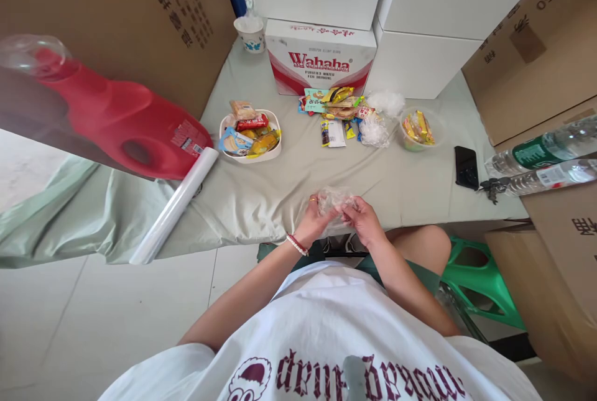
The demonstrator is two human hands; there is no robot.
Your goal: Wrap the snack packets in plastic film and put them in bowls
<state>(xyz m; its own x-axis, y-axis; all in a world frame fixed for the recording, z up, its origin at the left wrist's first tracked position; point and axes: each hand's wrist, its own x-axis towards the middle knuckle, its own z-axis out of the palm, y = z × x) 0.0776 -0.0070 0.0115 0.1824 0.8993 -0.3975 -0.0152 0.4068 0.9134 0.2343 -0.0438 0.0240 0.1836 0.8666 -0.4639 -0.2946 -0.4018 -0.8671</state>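
Carton (321, 59), printed "Wahaha", taken as landmark; set at the back of the cloth-covered table (396, 186). Crumpled clear film (332, 197), one piece: held well in front of the carton, over the near table edge, between left hand (313, 221) and right hand (366, 221). Film is met by both hands, neither being clearly nearer; its bulk is carried just beyond the fingertips, on the carton side. No firm long axis is shown; the bunch is stretched crosswise, roughly parallel to the carton's front. Right fingers: pinched together on the film. Left fingers: closed on it, though partly hidden. Wrapped snacks (338, 102): heaped directly before the carton. White basket (250, 157), snack-filled: placed in front and left of the carton. Clear bowl (415, 145), with yellow packets: stood in front and right of it. Crumpled plastic (374, 132): laid between heap and bowl, before the carton's right end.
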